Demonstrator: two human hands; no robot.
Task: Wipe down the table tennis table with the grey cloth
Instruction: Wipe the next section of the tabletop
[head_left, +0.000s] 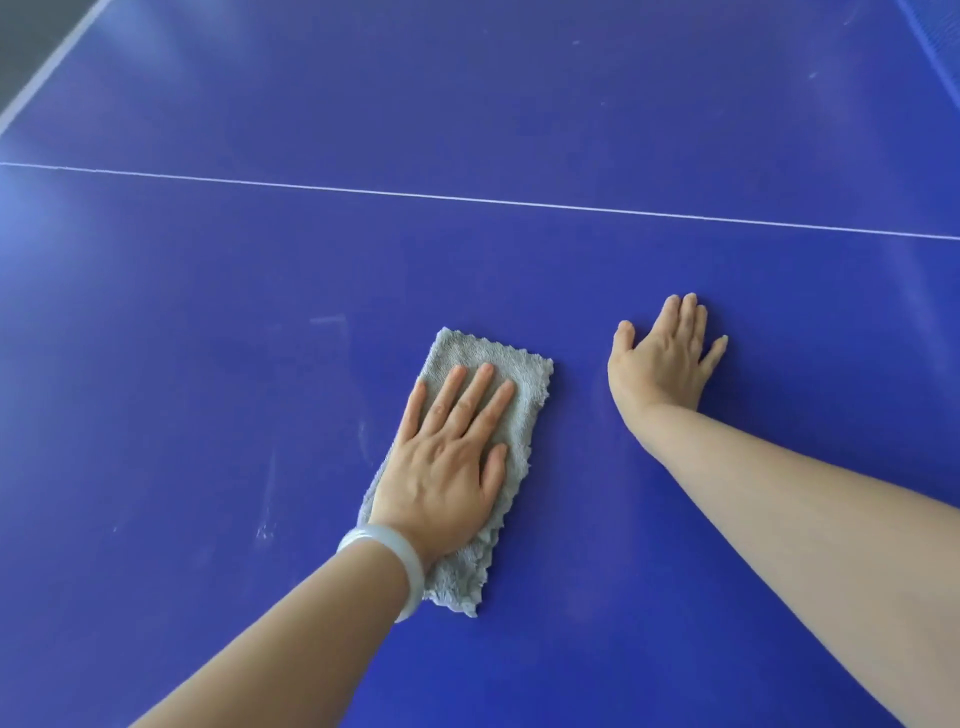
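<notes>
- Presses the grey cloth (480, 358) onto the blue counter (208, 364) with the left hand (447, 457), palm down, fingers straight and slightly spread, nothing curled round the fabric.
- Rests the right hand (662, 358) flat on the bare counter, to the right of the grey cloth and apart from it, fingers straight, thumb out to the left, holding nothing.
- Grey cloth folded into a long fluffy strip with ragged edges, reaching from under the left wrist to past the fingertips, tilted toward the right.
- Sits in the near half of the counter, on this side of a thin white line (467, 200) crossing the surface from left to right.
- Wears a pale bangle (402, 551) on the left wrist, lying over the near end of the grey cloth.
- Pale smears (267, 499) and streaks on the blue surface to the left of the grey cloth.
- White band (52, 67) along the far left edge of the counter, dark floor (21, 31) beyond it.
</notes>
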